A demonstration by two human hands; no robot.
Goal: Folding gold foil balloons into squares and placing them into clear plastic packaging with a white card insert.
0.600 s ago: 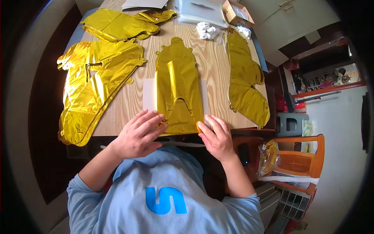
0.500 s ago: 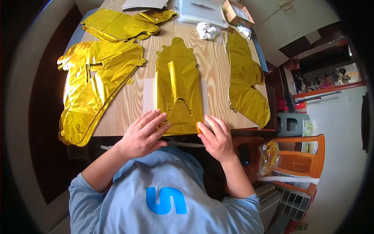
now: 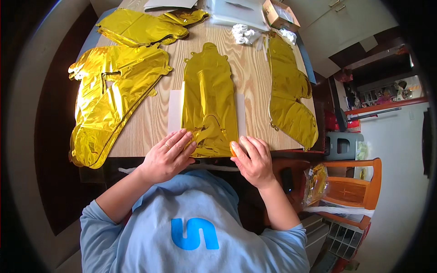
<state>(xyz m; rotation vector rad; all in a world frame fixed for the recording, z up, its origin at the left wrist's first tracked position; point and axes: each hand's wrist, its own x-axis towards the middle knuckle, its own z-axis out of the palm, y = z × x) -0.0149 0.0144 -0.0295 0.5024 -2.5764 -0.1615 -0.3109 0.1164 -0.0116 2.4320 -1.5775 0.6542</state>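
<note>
A flat gold foil balloon (image 3: 208, 86) lies lengthwise before me, over a pale card or board (image 3: 175, 109) whose sides show beyond it. My left hand (image 3: 169, 152) rests flat on the balloon's near left corner, fingers outstretched and close together. At the near right corner, my right hand (image 3: 253, 159) has curled fingers, with a small orange object (image 3: 234, 148) at their tips; its kind cannot be made out. Creases cross the foil between the two hands. Part of the near edge is hidden under my fingers.
More gold foil balloons lie around: a large one (image 3: 120, 91) at left, one stack (image 3: 143, 27) far left, another (image 3: 289, 91) at right. Clear plastic sleeves (image 3: 234, 11), crumpled white tissue (image 3: 245, 34) and a cardboard box (image 3: 280, 16) stand at the back. A wooden chair (image 3: 350, 189) is at right.
The tall fold along the balloon's middle has flattened, and its near part is more wrinkled. Both hands stay in nearly the same place.
</note>
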